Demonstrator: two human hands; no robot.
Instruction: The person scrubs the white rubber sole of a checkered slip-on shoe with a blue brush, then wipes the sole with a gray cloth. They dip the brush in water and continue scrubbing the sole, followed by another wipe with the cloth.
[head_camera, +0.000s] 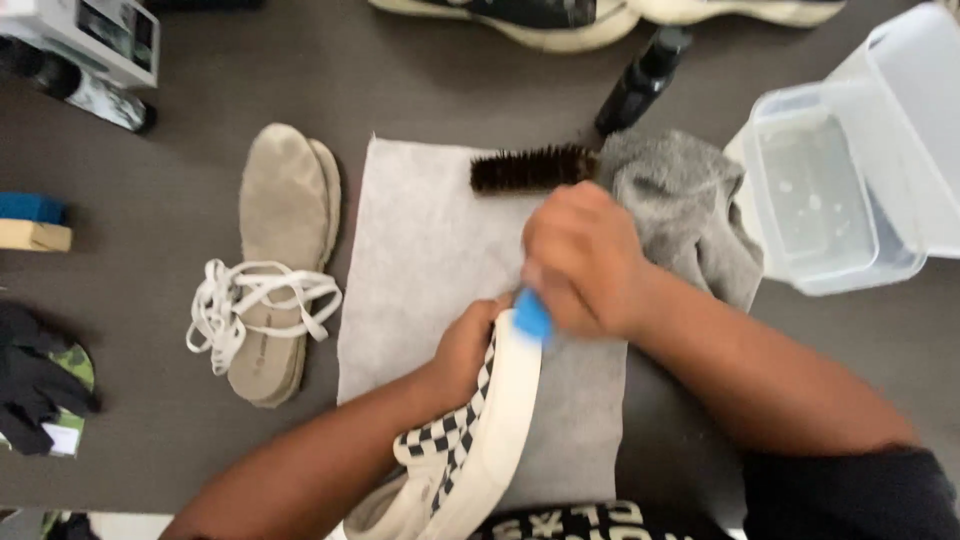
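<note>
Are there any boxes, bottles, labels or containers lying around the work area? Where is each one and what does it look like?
White box: top left corner, oblong, dark picture panels.
Dark bottle: lying just below that box, pale label.
Black bottle: top centre, tilted, beside the brush.
Clear plastic tub: right side, rectangular, lid behind it.
Small tag: left edge, white, under the black glove.

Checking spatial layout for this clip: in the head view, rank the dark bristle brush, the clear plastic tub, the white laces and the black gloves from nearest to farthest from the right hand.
From the right hand:
1. Dark bristle brush, just above it on the grey cloth.
2. Clear plastic tub, off to the right.
3. White laces, left, on the insoles.
4. Black gloves, far left edge.
</note>
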